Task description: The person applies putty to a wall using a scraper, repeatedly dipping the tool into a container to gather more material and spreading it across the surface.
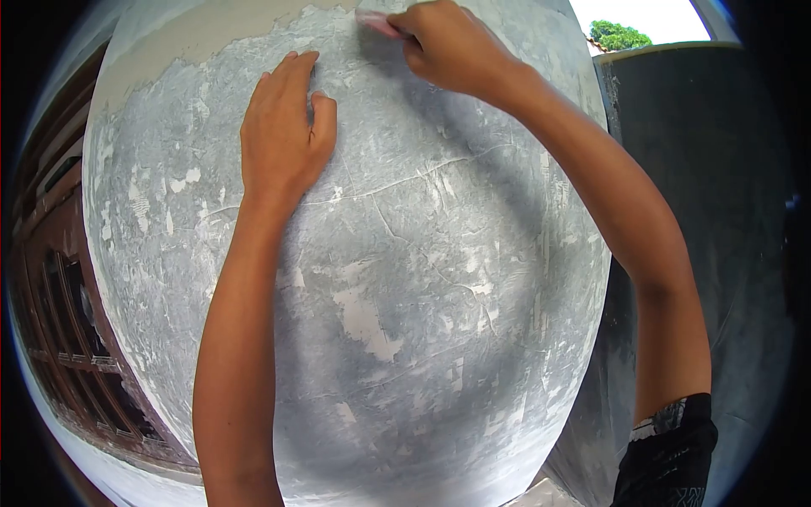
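A grey wall (405,279) with whitish patches and cracks fills the middle of the head view. My left hand (285,127) rests against its upper left part, fingers pointing up, thumb apart, holding nothing. Near the top, my right hand (452,42) is closed around a flat pinkish piece (379,23), whose edge meets the wall. What the piece is cannot be made out. A beige, smoother layer (194,38) with a ragged lower edge covers the wall's top left.
Brown wooden window or door frames (76,338) stand at the left. To the right of the wall is a dark panel or wall (701,186). Green foliage (619,35) and bright sky show at the upper right.
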The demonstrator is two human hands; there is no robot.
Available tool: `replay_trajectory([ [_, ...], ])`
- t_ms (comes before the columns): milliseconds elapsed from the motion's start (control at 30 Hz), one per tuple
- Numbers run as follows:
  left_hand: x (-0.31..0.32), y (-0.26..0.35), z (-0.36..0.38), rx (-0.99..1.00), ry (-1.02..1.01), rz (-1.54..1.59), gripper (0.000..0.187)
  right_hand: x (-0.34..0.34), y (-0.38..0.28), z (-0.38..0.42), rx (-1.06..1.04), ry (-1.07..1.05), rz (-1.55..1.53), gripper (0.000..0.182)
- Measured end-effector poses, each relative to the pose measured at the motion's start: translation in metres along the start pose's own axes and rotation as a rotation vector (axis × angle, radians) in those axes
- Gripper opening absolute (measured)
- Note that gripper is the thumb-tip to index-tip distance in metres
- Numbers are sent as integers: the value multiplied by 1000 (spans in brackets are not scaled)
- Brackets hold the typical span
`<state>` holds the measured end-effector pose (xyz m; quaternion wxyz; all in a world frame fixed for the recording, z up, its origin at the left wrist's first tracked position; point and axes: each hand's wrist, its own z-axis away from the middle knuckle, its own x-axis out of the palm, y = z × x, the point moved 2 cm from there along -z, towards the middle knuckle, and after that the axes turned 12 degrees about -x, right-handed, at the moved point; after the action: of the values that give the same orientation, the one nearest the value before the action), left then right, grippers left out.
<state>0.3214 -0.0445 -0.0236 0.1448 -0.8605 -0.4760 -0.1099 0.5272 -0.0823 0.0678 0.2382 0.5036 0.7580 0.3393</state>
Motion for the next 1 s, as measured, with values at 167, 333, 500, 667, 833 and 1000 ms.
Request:
replay_trajectory([
  [167, 0, 0, 1, -6, 0, -10, 44, -7, 71, -41, 262, 171, 158, 19],
  [333, -1, 0, 2, -13, -17, 6, 45, 9, 58, -19, 268, 18, 153, 20],
  [500, -2, 0, 0, -5, -21, 4, 45, -8, -13, 13, 81, -71, 78, 18],
  [667, -1, 1, 1, -8, -18, -12, 45, -8, 79, -23, 400, 111, 121, 29],
  [833, -1, 2, 1, -19, -1, 32, 44, 10, 56, -5, 120, -41, 72, 9],
  [1000, -2, 1, 0, -8, 0, 3, 45, -1, -2, 6, 129, -44, 67, 12],
])
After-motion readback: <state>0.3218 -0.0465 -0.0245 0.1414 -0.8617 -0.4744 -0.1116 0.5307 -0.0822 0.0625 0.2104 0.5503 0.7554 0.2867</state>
